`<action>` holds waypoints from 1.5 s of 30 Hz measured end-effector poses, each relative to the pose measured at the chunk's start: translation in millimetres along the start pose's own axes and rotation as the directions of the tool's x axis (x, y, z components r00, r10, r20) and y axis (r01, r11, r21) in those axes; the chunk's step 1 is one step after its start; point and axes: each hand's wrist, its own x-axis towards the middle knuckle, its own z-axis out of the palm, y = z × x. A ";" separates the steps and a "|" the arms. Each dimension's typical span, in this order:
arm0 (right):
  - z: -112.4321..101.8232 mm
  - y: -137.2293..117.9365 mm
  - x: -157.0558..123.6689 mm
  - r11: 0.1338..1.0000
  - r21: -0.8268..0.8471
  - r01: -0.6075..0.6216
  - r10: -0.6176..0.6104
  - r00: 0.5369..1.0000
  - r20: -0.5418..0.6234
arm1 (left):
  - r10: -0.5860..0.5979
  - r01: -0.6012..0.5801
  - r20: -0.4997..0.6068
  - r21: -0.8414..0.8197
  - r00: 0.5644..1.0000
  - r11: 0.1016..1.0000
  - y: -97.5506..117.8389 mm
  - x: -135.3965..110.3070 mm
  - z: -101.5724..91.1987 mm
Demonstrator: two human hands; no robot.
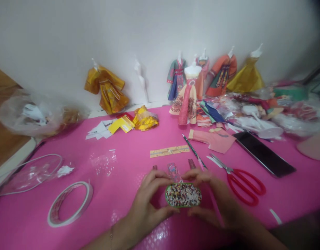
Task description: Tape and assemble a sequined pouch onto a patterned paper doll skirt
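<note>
Between my two hands is a small oval container (184,195) with a green rim, full of tiny multicoloured beads. My left hand (149,198) grips its left end, fingers on the far edge and thumb on the near edge. At the other end my right hand (214,194) holds it the same way. A thin pink stick (214,203) slants across my right hand; whether it is held there I cannot tell. Just beyond the fingers lie a patterned paper piece (173,169) and a beige decorated strip (169,151).
Red-handled scissors (245,185) and a black phone (265,152) lie to the right. A tape roll (70,204) is at the left. Small dress forms in paper clothes, including a cream and pink dress (187,97), stand at the back. Plastic-wrapped pieces (261,114) are heaped back right.
</note>
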 end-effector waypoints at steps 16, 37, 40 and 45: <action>6.9 1.2 -14.3 0.999 0.036 -0.014 0.018 0.991 -0.129 | 0.043 -0.040 -0.024 0.108 0.999 0.993 -3.8 -14.2 1.7; 0.7 -8.9 6.0 0.982 -0.148 0.118 -0.133 0.986 -0.096 | 0.258 -0.281 0.113 0.456 0.960 0.845 2.5 -14.0 -10.7; -0.2 -10.2 6.6 0.983 -0.143 0.112 -0.126 0.988 -0.090 | 0.265 -0.277 0.092 0.448 0.960 0.850 3.6 -15.2 -10.2; -0.4 -9.2 5.7 0.986 -0.136 0.096 -0.106 0.992 -0.068 | 0.247 -0.252 0.068 0.430 0.967 0.867 2.9 -16.0 -9.3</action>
